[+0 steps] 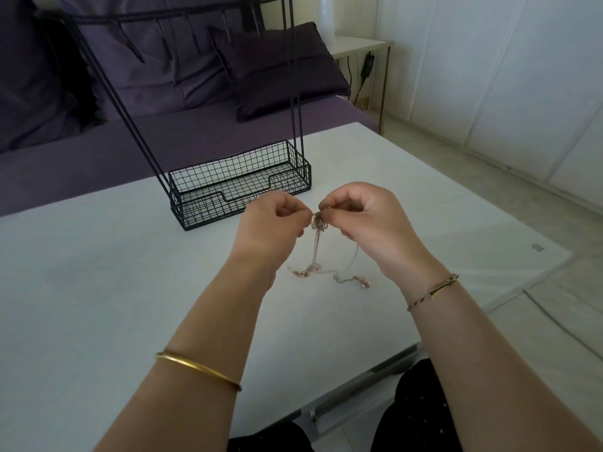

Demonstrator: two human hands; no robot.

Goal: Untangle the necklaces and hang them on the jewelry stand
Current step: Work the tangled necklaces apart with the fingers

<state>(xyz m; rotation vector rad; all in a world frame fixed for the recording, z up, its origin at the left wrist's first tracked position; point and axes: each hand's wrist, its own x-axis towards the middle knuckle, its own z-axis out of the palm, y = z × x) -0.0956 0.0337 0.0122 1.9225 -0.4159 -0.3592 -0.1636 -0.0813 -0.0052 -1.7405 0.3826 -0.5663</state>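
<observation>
Both hands are raised off the surface (98, 256) in the middle of the frame, working at one spot. The left hand (277, 216) and the right hand (362, 213) have their fingers (293, 208) curled in, the tips pinching a small tangled knot (318, 221) of the necklaces from either side. Below the knot the thin chains (315, 251) hang down. Their ends trail on the surface, a rose-gold piece (301, 273) towards the lower left of the hands and a silver run with a clasp (360, 281) towards the lower right. How many necklaces are caught up, I cannot tell.

The jewelry stand (241, 190) sits just beyond the hands, its wire basket on the surface and its hook bar (156, 19) running across the upper left of the frame. Nothing hangs on it that I can see, so the job looks to be in its early part.

The step in hand, I'd say, is loosening that knot, and it wants patience. It is better to tease the loops apart with the fingertips than to pull on the trailing ends, which would only draw it tighter. Once a loop opens, a clasp end could be fed back through it. Laying the knot flat on the pale surface might show which strand crosses which. The chains look fine enough that a sharp tug could kink or snap one.
</observation>
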